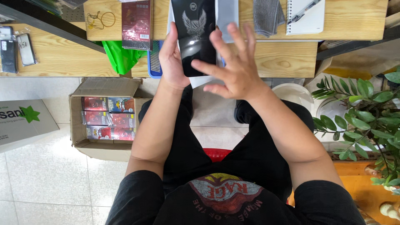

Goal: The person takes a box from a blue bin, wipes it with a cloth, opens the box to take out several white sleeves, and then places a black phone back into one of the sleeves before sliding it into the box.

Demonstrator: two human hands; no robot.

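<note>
Pale wooden desk [66,54] is running across the room over glossy floor tiles. Just above its near edge, the left hand [173,58] is cupping a glossy black rectangular phone case [195,35], fingers wrapped along its side. The right hand [233,68] is hovering over the case's lower half, fingers splayed wide. Below the desk's edge, an open cardboard box [106,118] is sitting, packed with shiny packets.

Wooden table [341,18] with dark red packet [136,23], grey cloth [266,14], spiral notebook [307,18], perhaps rubber bands [101,19].
</note>
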